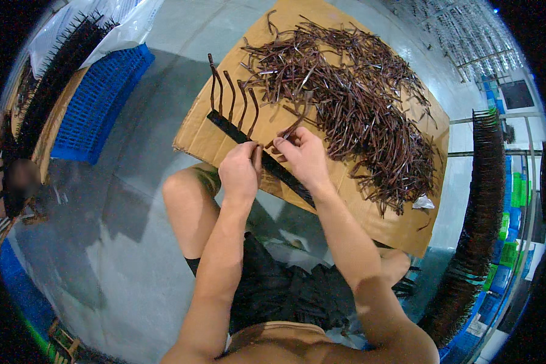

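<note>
A long black bar (224, 126) lies slantwise along the near edge of a cardboard sheet. Several thin, dark brown glasses temples (242, 109) stand in a row from its far-left part, their bent ends upward. My left hand (239, 170) is closed in a pinch at the bar, just after the last standing temple; its fingertips hide what they grip. Close beside it, my right hand (306, 159) is closed on brown glasses temples (293, 128) that stick out past the fingers. Behind and to the right spreads a big loose heap of such temples (358, 109).
The cardboard sheet (352, 191) rests in front of my knees, with a white scrap (423, 202) near its right edge. On the left is a blue plastic crate (100, 112) beside a dark bristling row (57, 79). A long filled rack (482, 200) stands at right.
</note>
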### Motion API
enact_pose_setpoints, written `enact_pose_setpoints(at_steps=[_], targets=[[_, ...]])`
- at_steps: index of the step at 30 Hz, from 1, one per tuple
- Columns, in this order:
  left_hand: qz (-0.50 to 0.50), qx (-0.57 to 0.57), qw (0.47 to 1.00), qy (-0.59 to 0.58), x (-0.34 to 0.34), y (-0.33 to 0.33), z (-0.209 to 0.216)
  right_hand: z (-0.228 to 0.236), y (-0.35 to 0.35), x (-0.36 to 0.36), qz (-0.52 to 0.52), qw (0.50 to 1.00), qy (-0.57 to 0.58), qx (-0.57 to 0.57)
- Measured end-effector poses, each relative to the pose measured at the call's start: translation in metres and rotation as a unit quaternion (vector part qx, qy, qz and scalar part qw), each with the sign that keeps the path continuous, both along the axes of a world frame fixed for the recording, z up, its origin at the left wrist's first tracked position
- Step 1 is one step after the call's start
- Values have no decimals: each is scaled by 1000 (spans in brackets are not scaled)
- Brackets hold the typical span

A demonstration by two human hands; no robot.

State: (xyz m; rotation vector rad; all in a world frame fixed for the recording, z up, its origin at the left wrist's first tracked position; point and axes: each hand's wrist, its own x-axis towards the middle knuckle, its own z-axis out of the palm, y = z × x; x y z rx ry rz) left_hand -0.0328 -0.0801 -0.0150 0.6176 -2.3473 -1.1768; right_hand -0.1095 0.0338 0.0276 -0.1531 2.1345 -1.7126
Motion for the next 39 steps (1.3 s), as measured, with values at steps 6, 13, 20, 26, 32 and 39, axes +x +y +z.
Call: enact_pose_setpoints(at_steps=[6, 13, 20, 26, 32, 39], targets=[[5, -75, 997, 25, -4, 2, -7, -15, -12, 22, -64, 987, 149, 24], [-8, -49, 999, -15, -2, 2, -2, -15, -17, 26, -41, 973, 220, 58], [-1, 7, 998, -67, 9, 7, 13, -9, -9, 24, 16, 967, 247, 64], [-48, -79, 995, 28, 5, 14, 1, -14, 4, 26, -53, 990, 128, -39], [-46, -101, 993, 33, 5, 13, 1, -12, 2, 29, -18, 995, 99, -2], [-46, -107, 993, 11, 5, 16, 2, -28, 3, 27, -57, 987, 144, -44]])
